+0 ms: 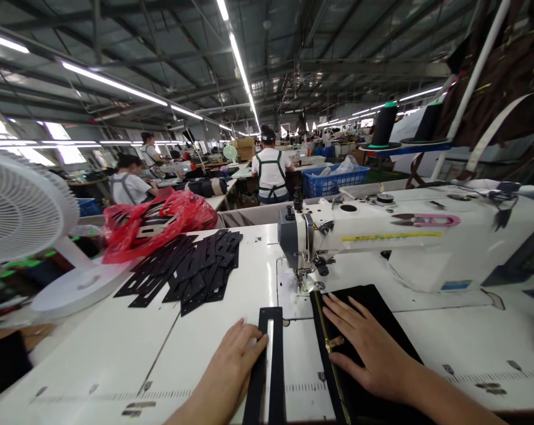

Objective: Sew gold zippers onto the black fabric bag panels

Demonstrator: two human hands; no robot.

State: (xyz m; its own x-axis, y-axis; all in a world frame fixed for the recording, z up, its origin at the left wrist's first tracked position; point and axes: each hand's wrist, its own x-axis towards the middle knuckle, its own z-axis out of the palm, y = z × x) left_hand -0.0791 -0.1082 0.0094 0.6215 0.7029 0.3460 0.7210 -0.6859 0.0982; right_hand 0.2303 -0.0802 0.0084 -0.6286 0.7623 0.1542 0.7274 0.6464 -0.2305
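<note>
My left hand [236, 366] holds the left edge of a black frame-shaped strip [276, 354] with a long slot, its thumb and fingers pressed together there. My right hand [368, 348] lies spread on black fabric [373, 301], its thumb and fingers on either side of a gold zipper pull [335, 343]. The gold-toothed zipper [323, 321] runs along the fabric's left side, up to the needle area of a white sewing machine [368, 230]. The strip lies to the left of the fabric, apart from it.
Black slotted pieces [200, 265] are piled at the back left beside a red plastic bag [160, 221]. A white fan [89, 283] stands at the far left. Pink-handled snips [435, 220] rest on the machine. Beyond the table are a blue basket [335, 182] and several people.
</note>
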